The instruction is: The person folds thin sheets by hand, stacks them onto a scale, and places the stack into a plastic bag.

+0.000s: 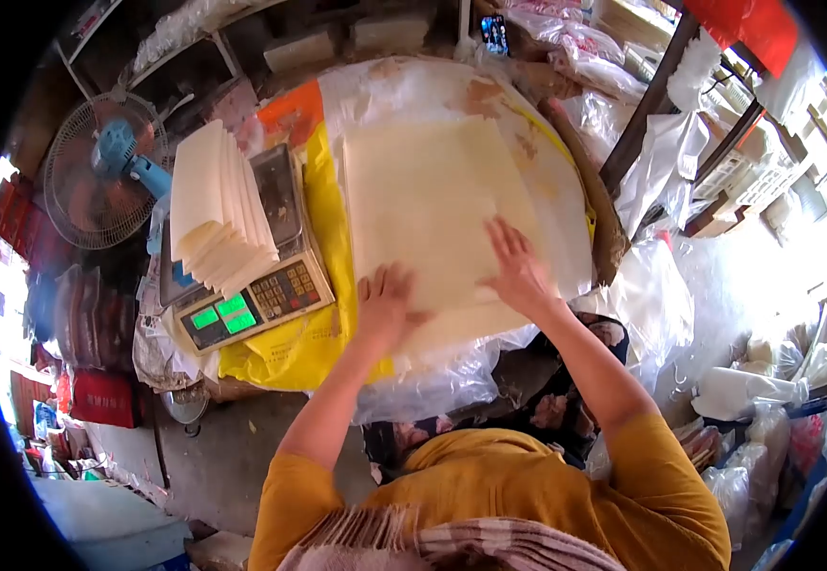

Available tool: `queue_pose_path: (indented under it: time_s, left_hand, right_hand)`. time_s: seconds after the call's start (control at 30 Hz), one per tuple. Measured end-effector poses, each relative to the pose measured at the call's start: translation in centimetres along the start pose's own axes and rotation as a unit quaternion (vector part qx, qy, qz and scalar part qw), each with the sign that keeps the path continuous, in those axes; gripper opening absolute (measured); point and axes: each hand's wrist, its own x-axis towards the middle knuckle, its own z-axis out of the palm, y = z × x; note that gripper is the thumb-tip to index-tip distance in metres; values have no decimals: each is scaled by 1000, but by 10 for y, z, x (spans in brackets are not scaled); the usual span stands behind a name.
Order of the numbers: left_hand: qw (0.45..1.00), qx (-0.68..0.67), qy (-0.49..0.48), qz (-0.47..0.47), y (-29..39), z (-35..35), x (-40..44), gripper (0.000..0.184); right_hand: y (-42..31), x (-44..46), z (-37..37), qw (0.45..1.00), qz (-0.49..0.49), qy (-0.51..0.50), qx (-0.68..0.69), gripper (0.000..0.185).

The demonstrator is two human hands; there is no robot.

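A broad stack of thin cream sheets lies flat on the covered table in front of me. Over its lower left corner is my left hand, blurred, with the fingers apart. My right hand rests at the sheets' right side, fingers spread and nothing held. To the left stands a digital scale with lit green displays. Several folded cream sheets are piled on its pan, reaching over its left side.
A yellow plastic bag lies between scale and sheets. Clear plastic hangs at the near table edge. A fan stands at left, a phone at the far edge, and wrapped goods at right.
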Motion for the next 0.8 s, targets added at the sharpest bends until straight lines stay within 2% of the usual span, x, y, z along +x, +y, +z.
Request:
queue_pose_path:
  time_s: [0.07, 0.1, 0.2, 0.23, 0.3, 0.33, 0.4, 0.43, 0.47, 0.5, 0.53, 0.6, 0.67, 0.7, 0.8]
  left_hand:
    - [1000, -12, -16, 5, -4, -1, 6, 73]
    - [998, -8, 52, 46, -13, 7, 9, 67]
    - [985, -159, 12, 68, -49, 0, 11, 58]
    - [964, -265, -29, -22, -51, -14, 10, 58]
    - [860, -458, -108, -198, -55, -41, 14, 58]
    - [848, -473, -51, -234, -52, -41, 23, 57]
    - [812, -496, 60, -302, -39, -37, 42, 56]
    - [871, -384, 124, -281, -36, -16, 50, 61]
    - [925, -287, 118, -217, -34, 1, 57, 62]
    - [965, -185, 110, -150, -26, 7, 65, 64]
    - [988, -81, 100, -81, -19, 11, 70, 67]
    - [990, -76, 62, -104, -7, 24, 69, 68]
    - [990, -74, 35, -116, -3, 28, 68, 69]
    - [990, -76, 26, -117, -2, 26, 66, 69]
    - [986, -105, -11, -128, -4, 18, 67, 71]
  right_hand:
    - [5, -5, -2, 991, -39, -124, -29, 78]
    - [10, -7, -4, 980, -56, -186, -43, 79]
    - [28, -10, -16, 970, -121, -210, 32, 75]
    - [35, -13, -19, 966, -121, -214, 84, 72]
    - [36, -19, -21, 967, 64, -163, 184, 65]
    - [34, -21, -23, 951, 155, -135, 231, 61]
    - [27, 4, -19, 909, 236, -127, 319, 50]
    - [27, 14, -12, 923, 274, -127, 237, 49]
    - [30, 21, -6, 930, 309, -126, 152, 47]
    - [36, 28, 2, 924, 319, -157, 141, 54]
    - [36, 31, 6, 938, 301, -137, 108, 56]
    - [32, 35, 12, 959, 260, -101, 39, 60]
    - [26, 36, 17, 994, 76, -17, -80, 59]
    - [22, 33, 19, 990, -19, 26, -137, 59]
    - [25, 17, 45, 988, -35, -29, -150, 54]
